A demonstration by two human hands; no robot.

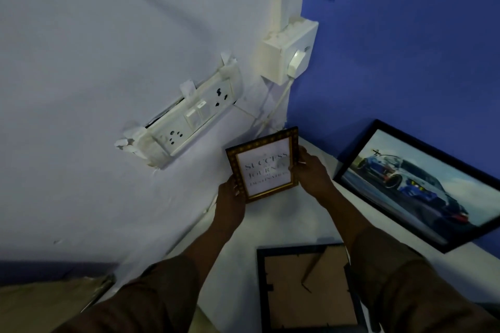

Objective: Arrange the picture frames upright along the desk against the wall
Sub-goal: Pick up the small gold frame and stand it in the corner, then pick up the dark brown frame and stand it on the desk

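Observation:
A small gold-brown frame (266, 163) with a printed quote stands upright near the corner of the white desk (292, 219). My left hand (230, 197) grips its lower left edge and my right hand (311, 167) grips its right edge. A large black frame with a blue car picture (422, 186) leans upright against the blue wall on the right. A dark frame (308, 286) lies face down on the desk near me, its brown backing and stand showing, partly covered by my right sleeve.
A white socket and switch panel (186, 119) hangs loose from the pale wall at left. A white box with a plug (290, 51) and its cable sits at the wall corner. A cardboard-coloured object (48, 303) lies at lower left.

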